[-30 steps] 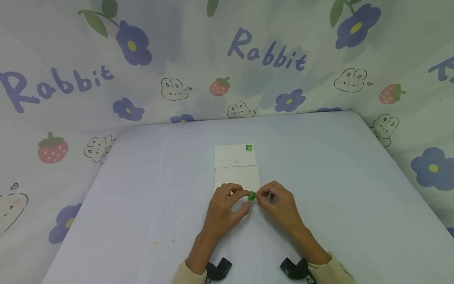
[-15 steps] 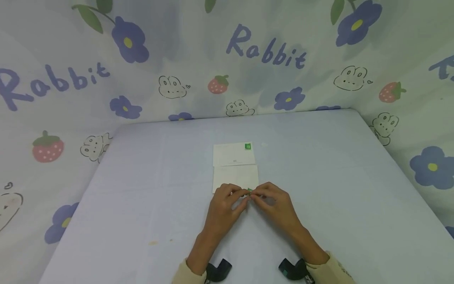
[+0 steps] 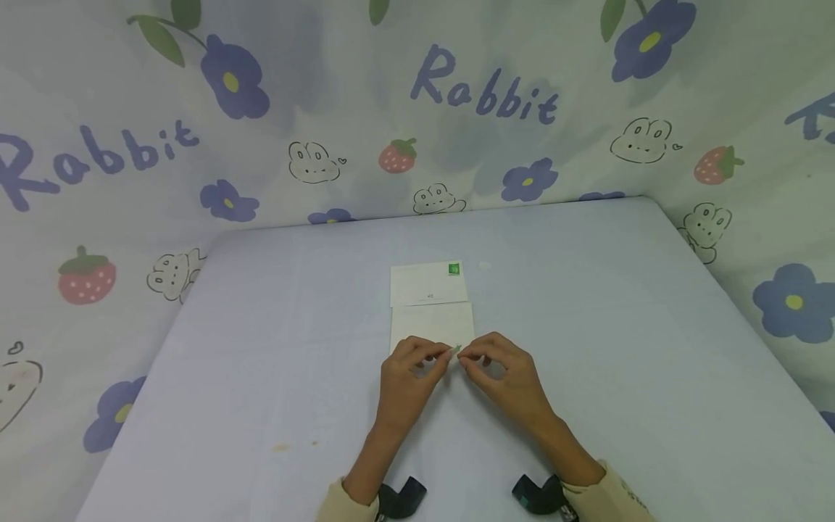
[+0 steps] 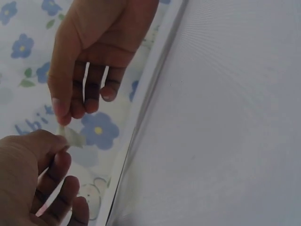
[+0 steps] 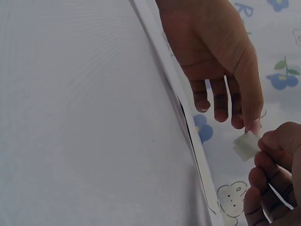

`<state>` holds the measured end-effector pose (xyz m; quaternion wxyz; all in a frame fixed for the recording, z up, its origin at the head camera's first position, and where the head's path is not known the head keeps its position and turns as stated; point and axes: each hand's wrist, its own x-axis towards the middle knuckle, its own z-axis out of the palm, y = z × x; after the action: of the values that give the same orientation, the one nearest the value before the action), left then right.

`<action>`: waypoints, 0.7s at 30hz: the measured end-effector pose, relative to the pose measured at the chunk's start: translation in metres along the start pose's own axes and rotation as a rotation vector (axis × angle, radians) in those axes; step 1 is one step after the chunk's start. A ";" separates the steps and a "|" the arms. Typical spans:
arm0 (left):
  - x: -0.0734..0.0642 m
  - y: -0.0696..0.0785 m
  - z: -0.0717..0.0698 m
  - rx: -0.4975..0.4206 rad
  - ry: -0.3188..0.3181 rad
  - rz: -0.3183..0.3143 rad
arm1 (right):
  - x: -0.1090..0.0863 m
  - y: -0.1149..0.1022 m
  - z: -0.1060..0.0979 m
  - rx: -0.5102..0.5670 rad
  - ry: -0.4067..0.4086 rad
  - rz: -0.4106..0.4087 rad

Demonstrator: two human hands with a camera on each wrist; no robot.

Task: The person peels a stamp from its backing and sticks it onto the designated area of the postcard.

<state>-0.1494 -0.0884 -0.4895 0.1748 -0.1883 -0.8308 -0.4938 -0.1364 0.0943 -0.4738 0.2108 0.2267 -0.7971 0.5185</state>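
Between both hands is a small square stamp [image 5: 246,146], its pale side facing the wrist cameras; only a sliver of the stamp [image 3: 457,349] shows in the head view. My left hand [image 3: 407,380] pinches one edge with thumb and index finger. From the other side my right hand [image 3: 512,373] pinches a corner of it, fingertips close to the left ones. Just beyond the hands lies a blank cream envelope [image 3: 430,322], its near edge partly hidden by them. Above it lies a second envelope [image 3: 424,283] with a green stamp [image 3: 454,269] at its top right corner.
The hands work over a table with a white cloth [image 3: 293,326]. A patterned curtain [image 3: 365,94] with rabbits and flowers stands behind and beside it. Black wrist mounts [image 3: 403,498] sit at both sleeves, and small yellowish stains [image 3: 280,447] mark the cloth at the left.
The stamp's green face was showing a second ago; it has turned, and now a pale sliver shows. The right hand has moved slightly left, up to the left fingertips. The envelopes stay put.
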 end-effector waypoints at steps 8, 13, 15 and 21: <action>-0.001 0.003 0.000 -0.075 0.002 -0.115 | 0.005 -0.016 -0.005 -0.002 0.007 0.026; -0.002 0.003 0.000 -0.101 -0.003 -0.108 | -0.005 0.010 0.003 -0.001 -0.001 0.051; -0.002 0.003 0.001 -0.118 -0.017 -0.098 | -0.007 0.016 0.005 -0.005 -0.002 0.057; -0.001 0.003 0.001 -0.133 -0.057 -0.086 | -0.007 0.019 0.005 0.003 -0.005 0.071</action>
<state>-0.1473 -0.0862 -0.4886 0.1170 -0.1776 -0.8080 -0.5495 -0.1419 0.0971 -0.4936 0.1900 0.1998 -0.8042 0.5265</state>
